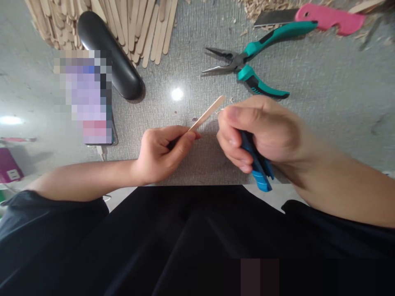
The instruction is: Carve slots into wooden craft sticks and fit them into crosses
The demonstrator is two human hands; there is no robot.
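Observation:
My left hand (168, 152) is closed, pinching a wooden craft stick (208, 112) between thumb and fingers. The stick slants up and to the right, and its rounded tip comes close to my other hand. My right hand (249, 131) wraps round a blue-handled tool (261, 177). Only the lower end of its handle shows below the fingers; its working end is hidden by the hand, so its kind is unclear. Just beyond my right hand lie needle-nose pliers (239, 61) with teal and black handles, their jaws apart.
Many craft sticks (152, 39) are piled at the back left, beside a black oval case (112, 55). A phone (89, 100) with a cable lies left. A pink-handled folding knife (330, 18) rests among wood shavings (268, 6). A purple power block (9, 166) sits far left.

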